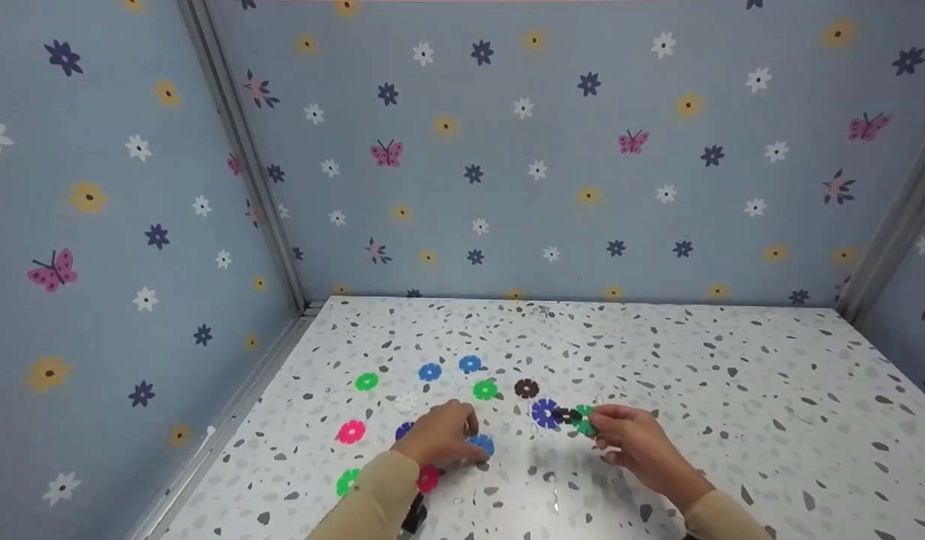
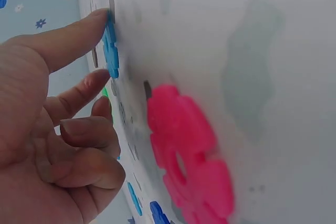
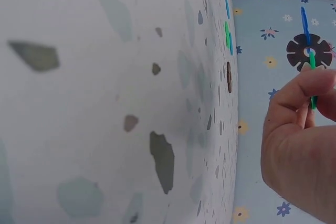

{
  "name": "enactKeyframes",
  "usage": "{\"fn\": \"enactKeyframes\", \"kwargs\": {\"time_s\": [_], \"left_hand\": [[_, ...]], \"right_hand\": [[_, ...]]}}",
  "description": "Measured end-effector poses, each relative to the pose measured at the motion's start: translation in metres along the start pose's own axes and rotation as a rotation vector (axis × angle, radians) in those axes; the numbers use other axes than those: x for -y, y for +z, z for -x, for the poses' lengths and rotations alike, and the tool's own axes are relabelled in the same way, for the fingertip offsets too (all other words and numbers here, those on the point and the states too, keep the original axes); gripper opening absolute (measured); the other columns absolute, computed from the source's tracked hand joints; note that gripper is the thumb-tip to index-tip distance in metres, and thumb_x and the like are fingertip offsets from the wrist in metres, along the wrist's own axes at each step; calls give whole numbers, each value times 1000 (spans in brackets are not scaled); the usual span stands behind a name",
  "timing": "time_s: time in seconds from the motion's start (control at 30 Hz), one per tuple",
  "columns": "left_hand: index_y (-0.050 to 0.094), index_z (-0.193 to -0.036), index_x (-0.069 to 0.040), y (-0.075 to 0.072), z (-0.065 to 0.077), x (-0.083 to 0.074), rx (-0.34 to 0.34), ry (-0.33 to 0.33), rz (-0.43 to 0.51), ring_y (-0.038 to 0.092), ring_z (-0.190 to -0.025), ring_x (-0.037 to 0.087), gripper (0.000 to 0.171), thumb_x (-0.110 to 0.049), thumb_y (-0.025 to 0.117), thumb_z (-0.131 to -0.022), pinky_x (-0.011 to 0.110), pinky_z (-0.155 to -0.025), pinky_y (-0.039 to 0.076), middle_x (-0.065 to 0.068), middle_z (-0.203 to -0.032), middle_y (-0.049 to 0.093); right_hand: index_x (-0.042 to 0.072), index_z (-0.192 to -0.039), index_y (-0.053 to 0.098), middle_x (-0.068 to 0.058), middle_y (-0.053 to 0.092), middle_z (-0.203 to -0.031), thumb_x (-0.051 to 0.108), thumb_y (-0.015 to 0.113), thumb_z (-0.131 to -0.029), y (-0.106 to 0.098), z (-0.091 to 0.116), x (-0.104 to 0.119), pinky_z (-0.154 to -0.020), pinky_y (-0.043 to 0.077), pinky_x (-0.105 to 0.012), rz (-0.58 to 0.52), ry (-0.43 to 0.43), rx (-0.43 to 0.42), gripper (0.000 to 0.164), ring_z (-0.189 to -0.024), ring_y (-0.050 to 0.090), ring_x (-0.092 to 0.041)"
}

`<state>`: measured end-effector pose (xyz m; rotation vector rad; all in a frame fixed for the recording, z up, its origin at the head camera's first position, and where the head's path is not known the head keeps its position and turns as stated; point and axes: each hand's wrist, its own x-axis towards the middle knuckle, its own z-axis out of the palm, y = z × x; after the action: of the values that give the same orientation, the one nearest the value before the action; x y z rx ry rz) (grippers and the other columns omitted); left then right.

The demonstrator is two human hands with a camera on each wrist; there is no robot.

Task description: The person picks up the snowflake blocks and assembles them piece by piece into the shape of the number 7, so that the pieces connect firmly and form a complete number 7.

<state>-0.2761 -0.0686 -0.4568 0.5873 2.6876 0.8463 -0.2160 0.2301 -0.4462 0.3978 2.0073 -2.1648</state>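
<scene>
My right hand (image 1: pixel 635 442) pinches a green notched disc (image 1: pixel 583 421) between thumb and fingers, above the table. Slotted crosswise into that disc is a black disc (image 3: pixel 308 52), which in turn joins a dark blue disc (image 1: pixel 546 413), making a chain of three. On the tabletop, my left hand (image 1: pixel 441 436) has its thumb and a fingertip at opposite edges of a light blue notched disc (image 2: pixel 110 48); its other fingers curl in. A pink disc (image 2: pixel 189 156) lies close to the left wrist, and a dark blue disc (image 1: pixel 404 431) is partly covered by the left hand.
Loose discs lie on the speckled white table (image 1: pixel 732 420): green (image 1: pixel 367 382), light blue (image 1: pixel 430 372), another green (image 1: pixel 485 390), dark brown (image 1: pixel 527 388), white (image 1: pixel 406 403) and pink (image 1: pixel 351 432). Flower-patterned panels (image 1: pixel 507 150) stand around the back and sides.
</scene>
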Motion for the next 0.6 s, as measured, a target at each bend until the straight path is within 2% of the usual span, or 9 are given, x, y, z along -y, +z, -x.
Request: {"fn": "enactKeyframes", "kwargs": {"time_s": [0.13,0.3,0.47,0.6], "left_hand": [[60,-94,-15,1,-1,2,4,1,44,54,-79,18,41,-30,89,-70,38,-73,48,-1,-88,57],[61,-95,-15,-2,-2,0,-6,29,104,56,-76,18,33,-21,86,-76,36,-68,48,1,-86,59],[67,-97,-13,-4,-1,0,-69,73,180,57,-77,17,19,-15,80,-83,35,-70,49,0,-86,60],[72,-98,-14,-3,-1,-2,-127,139,260,58,-82,15,11,-15,75,-88,33,-74,51,-5,-88,63]], "right_hand": [[-3,-117,61,-8,63,-88,10,64,-96,0,1,-1,-57,45,-25,-2,-2,3,25,-72,56,-15],[-3,-116,61,-9,64,-88,8,63,-95,2,-1,0,-56,45,-24,-8,-8,-19,24,-70,56,-15],[-4,-118,59,-10,65,-90,9,64,-95,4,-2,0,-56,45,-24,-10,-8,-15,27,-71,57,-15],[-4,-116,59,-10,65,-89,8,64,-94,6,-2,-1,-54,44,-23,-22,-21,-7,25,-69,55,-14]]}}
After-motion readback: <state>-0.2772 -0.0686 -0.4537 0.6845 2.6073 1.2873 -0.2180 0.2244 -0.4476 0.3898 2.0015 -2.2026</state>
